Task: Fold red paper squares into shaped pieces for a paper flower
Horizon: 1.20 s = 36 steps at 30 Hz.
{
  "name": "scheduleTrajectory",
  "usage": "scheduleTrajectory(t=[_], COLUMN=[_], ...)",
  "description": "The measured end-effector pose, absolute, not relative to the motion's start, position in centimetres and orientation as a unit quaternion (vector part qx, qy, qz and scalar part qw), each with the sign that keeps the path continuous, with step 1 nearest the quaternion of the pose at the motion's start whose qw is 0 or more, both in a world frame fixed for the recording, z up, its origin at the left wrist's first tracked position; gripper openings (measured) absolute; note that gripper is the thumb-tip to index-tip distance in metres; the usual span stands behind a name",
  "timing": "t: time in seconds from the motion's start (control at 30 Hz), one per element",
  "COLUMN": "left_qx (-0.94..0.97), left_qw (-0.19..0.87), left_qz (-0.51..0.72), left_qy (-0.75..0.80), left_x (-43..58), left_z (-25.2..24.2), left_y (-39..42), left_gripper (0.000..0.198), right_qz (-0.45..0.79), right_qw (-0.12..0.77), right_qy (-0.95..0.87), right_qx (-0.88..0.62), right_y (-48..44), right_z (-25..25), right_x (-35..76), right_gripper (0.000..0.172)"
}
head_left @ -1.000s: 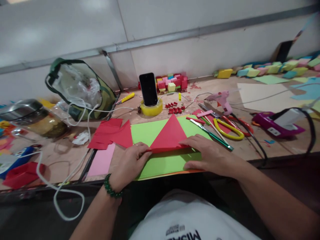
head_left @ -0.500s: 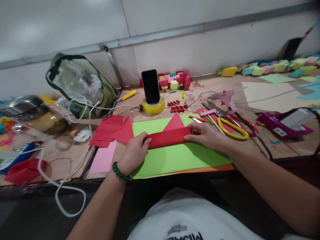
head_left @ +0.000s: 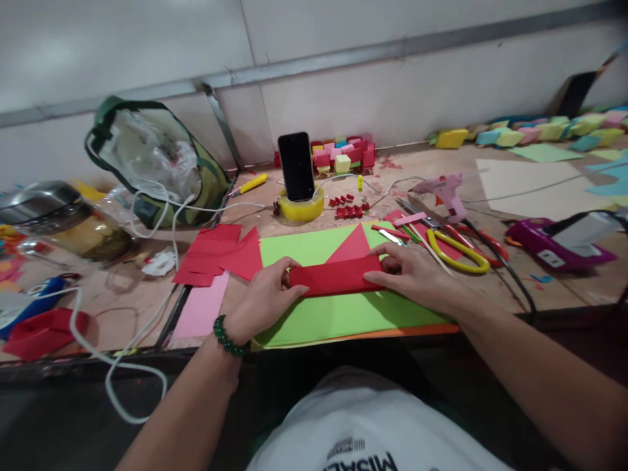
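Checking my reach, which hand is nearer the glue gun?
Right: your right hand is in front and slightly left of the glue gun; your left hand sits farther left.

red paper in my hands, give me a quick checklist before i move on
1. Left end held: ok, the left hand pinches the red paper.
2. Right end held: ok, the right hand pinches it there.
3. Backing beneath: ok, the green sheet lies under the red paper.
4. Fold corners lined up: cannot tell, fingers cover both ends.
5. Yellow-handled scissors off the red paper: ok, they lie to its right.
6. Glue gun hot or cold: cannot tell.
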<state>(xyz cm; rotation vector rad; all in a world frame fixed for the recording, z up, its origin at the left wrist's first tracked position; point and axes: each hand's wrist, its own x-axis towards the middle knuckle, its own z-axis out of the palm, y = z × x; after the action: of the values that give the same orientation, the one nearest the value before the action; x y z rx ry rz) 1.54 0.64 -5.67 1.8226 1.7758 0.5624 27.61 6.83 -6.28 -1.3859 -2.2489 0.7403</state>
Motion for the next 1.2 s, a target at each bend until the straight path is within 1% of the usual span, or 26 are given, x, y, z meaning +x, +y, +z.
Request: scheduleTrajectory(t=[0.07, 0.13, 0.2, 0.33, 0.43, 0.57, 0.73, 1.07, 1.2], left_qx=[0.680, 0.678, 0.664, 0.610, 0.586, 0.577, 0.592, 0.646, 0.680], left_qw=[0.272, 0.288, 0.322, 0.430, 0.460, 0.455, 0.449, 0.345, 0.309], left_qz=[0.192, 0.191, 0.202, 0.232, 0.261, 0.280, 0.272, 0.221, 0.196], left_qy=[0.653, 0.649, 0.645, 0.624, 0.614, 0.618, 0.612, 0.644, 0.636], left_x=[1.6, 1.6, 1.5, 1.0, 0.8, 0.7, 0.7, 1.0, 1.0], left_z=[-5.6, -5.4, -5.4, -5.4, -5.7, -6.1, -6.3, -6.3, -6.3], left_y=[1.0, 1.3, 1.6, 2.1, 2.3, 2.4, 2.5, 2.4, 2.2], left_gripper=[0.028, 0.028, 0.033, 0.049, 0.047, 0.044, 0.049, 0.046, 0.044], right_qz=[0.276, 0.271, 0.257, 0.253, 0.276, 0.293, 0.309, 0.279, 0.279], right_qw=[0.187, 0.187, 0.194, 0.190, 0.190, 0.182, 0.184, 0.180, 0.171], right_qy=[-0.802, -0.800, -0.797, -0.794, -0.787, -0.785, -0.781, -0.791, -0.791], right_qx=[-0.496, -0.502, -0.512, -0.519, -0.518, -0.514, -0.510, -0.514, -0.517], right_y=[6.7, 6.5, 6.3, 6.3, 6.4, 6.7, 6.9, 6.9, 6.7], right_z=[-6.3, -6.4, -6.6, -6.9, -7.1, -7.3, -7.9, -8.3, -8.1], right_x=[27.8, 27.9, 27.9, 27.8, 27.7, 27.8, 28.0, 28.1, 27.9], right_gripper=[0.039, 0.044, 0.047, 0.049, 0.049, 0.045, 0.047, 0.052, 0.051])
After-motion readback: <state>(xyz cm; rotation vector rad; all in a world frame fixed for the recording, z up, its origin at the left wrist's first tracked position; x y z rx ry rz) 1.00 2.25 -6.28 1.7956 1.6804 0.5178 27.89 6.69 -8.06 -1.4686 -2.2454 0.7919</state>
